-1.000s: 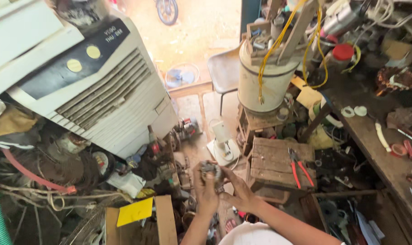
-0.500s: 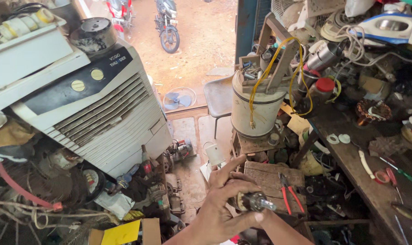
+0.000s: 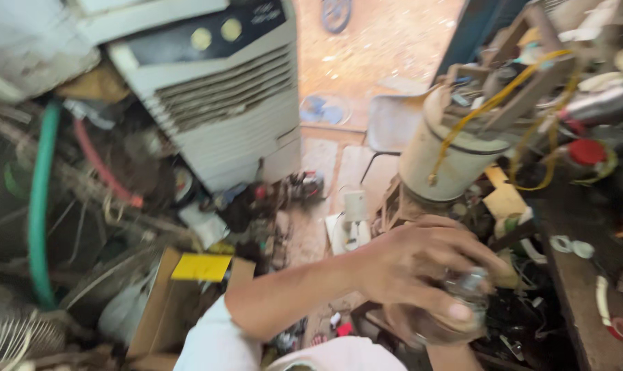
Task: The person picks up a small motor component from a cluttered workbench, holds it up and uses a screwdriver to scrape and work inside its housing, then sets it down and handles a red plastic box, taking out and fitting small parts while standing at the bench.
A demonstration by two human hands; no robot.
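Low and right of centre in the frame, the left hand [image 3: 421, 264] reaches across from the lower middle and curls over a small metal part [image 3: 467, 287], fingers closed on its top. The right hand [image 3: 428, 330] sits just under it, cupped against the part from below; most of it is hidden, so how tightly it grips I cannot tell. The part is blurred: a short greyish cylinder, its long axis seeming to run from lower left up to the right.

Just above the hands stands a cream drum [image 3: 452, 161] with yellow wires [image 3: 490, 106]. A cooler [image 3: 222, 89] fills the upper left. A yellow card [image 3: 200, 266] lies lower left, a green hose [image 3: 38, 206] at far left, a bench [image 3: 586, 302] at right.
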